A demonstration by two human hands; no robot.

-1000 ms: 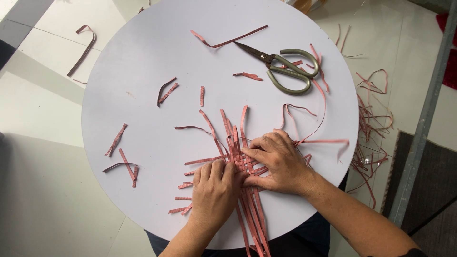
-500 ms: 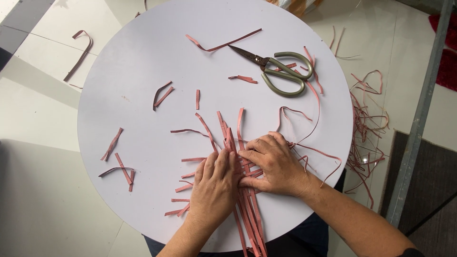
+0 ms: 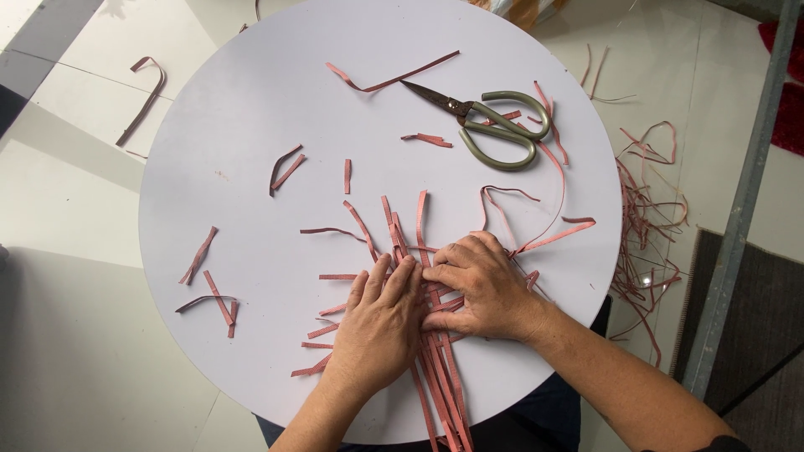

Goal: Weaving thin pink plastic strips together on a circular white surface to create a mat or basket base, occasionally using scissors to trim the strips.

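Observation:
A bundle of long pink strips [image 3: 440, 377] lies on a round white table [image 3: 251, 100], crossed by shorter strips like a woven mat. My left hand [image 3: 381, 322] lies flat on the strips with its fingers stretched out together. My right hand [image 3: 481, 285] presses on the same crossing from the right, fingers bent over the strips and touching the left hand's fingertips. The strip ends [image 3: 402, 222] fan out beyond both hands.
Grey-handled scissors [image 3: 494, 125] lie at the table's far right. Loose pink offcuts [image 3: 209, 289] are scattered over the table. A pile of pink scraps [image 3: 645, 226] lies on the tiled floor at the right, beside a grey metal post [image 3: 737, 218] and a dark mat.
Both hands stay pressed on the strips. The left hand's fingers have slid up closer to the right hand, and the view has shifted slightly.

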